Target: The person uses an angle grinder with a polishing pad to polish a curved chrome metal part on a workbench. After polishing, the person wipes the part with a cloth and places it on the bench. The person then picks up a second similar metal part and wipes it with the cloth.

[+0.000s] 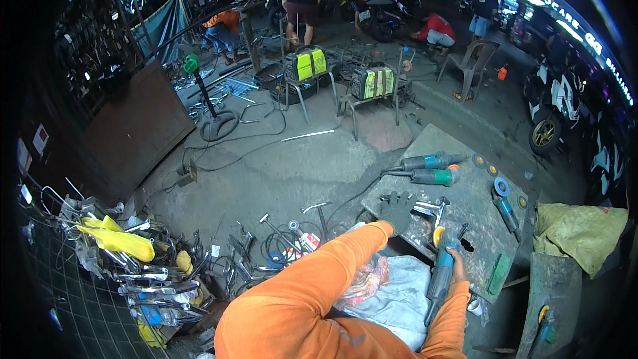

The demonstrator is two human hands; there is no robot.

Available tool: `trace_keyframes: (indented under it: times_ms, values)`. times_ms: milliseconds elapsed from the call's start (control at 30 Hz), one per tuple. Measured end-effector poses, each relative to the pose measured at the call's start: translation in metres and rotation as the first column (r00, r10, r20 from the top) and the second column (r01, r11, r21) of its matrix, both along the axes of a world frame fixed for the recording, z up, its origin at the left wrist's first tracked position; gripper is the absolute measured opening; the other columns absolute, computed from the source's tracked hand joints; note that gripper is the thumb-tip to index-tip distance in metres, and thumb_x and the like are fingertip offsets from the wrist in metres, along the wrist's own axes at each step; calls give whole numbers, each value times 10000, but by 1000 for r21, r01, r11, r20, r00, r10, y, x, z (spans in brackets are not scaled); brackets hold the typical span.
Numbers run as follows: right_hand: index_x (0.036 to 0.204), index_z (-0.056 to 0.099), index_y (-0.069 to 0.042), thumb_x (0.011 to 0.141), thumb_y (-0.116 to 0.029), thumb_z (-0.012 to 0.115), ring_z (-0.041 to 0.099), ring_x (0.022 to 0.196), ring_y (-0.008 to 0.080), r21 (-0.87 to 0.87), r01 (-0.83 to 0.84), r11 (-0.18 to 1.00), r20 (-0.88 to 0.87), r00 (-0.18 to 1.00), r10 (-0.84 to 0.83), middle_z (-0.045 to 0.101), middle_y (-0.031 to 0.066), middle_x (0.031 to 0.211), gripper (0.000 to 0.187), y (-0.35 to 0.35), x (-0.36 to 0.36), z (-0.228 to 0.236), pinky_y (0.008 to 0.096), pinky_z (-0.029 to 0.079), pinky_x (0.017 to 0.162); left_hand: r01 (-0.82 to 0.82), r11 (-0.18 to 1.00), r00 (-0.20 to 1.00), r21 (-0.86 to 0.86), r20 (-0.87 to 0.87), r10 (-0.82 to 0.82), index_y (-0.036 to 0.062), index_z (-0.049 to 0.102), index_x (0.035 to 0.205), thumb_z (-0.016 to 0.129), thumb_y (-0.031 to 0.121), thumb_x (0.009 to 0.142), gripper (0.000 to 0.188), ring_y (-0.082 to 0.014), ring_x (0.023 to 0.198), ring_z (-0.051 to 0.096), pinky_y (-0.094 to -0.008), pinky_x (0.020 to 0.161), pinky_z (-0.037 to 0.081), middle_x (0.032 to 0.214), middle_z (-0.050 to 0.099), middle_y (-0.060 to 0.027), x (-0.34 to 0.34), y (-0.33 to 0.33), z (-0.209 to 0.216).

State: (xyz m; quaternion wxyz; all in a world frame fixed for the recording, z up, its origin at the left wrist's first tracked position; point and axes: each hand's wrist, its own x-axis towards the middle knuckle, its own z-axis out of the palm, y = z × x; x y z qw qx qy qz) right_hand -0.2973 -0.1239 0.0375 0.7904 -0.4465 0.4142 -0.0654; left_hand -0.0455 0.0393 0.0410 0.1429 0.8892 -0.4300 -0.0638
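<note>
My left hand point(398, 213), in a dark glove, lies at the table's left edge with its fingers spread. Beside its thumb side is a shiny, branched metal part point(432, 210); whether the hand touches it is unclear. My bare right hand point(458, 266) is closed round the body of a blue-green angle grinder point(439, 278). The grinder's yellow disc point(438, 235) is up close to the metal part, and I cannot make out whether they touch. Under both rests the worn, grey worktable point(468, 203), which has a ragged hole near the grinder.
Angle grinders point(435, 177) lie on the far table, another point(508, 216) on the right, with loose discs point(492, 169). Metal parts point(156, 286) are heaped left. Cloth point(399, 289) hangs below my arms. Welding machines point(310, 64) stand on chairs. Cables cross the floor; people work behind.
</note>
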Motion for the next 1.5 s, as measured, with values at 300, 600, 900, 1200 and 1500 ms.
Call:
trace_keyframes:
  times_ms: [300,600,900,1200,1500]
  values:
    - [1056,630,-40,786,-530,775,674,587,319,103,122,987,-138,985,-107,662,154,747,577,-32,-44,-17,444,612,573,119,952,955,-282,-231,-188,82,657,1331,582,360,976,458,-403,1134,667,-467,1009,511,1246,700,-207,-4,84,46]
    - [1085,629,-44,794,-543,767,684,608,327,64,66,996,-113,992,-58,682,177,775,594,-11,-25,-16,460,613,588,39,934,963,-356,-237,-131,111,693,1287,556,309,1001,374,-386,893,731,-474,844,562,1050,752,-185,-77,151,49]
    - [1222,568,-106,804,-531,817,662,646,288,92,118,989,-82,990,-111,639,121,841,646,2,-17,-4,459,609,600,57,960,923,-273,-352,-155,47,496,1501,629,304,910,658,-401,1095,668,-504,938,509,1196,702,-234,-74,146,56]
    - [1116,643,-88,823,-393,822,661,626,266,128,271,954,81,956,-282,661,93,792,460,22,4,-22,408,586,574,52,946,964,-321,-230,-131,65,525,1479,634,262,898,623,-396,1108,660,-518,933,502,1208,697,-236,-74,141,48]
    - [1243,542,-83,841,-476,795,636,613,246,134,277,952,105,951,-291,603,96,792,617,54,23,-10,395,566,559,93,977,961,-190,-239,-137,79,637,1366,625,342,922,516,-375,1157,670,-494,986,506,1285,697,-185,-73,134,33]
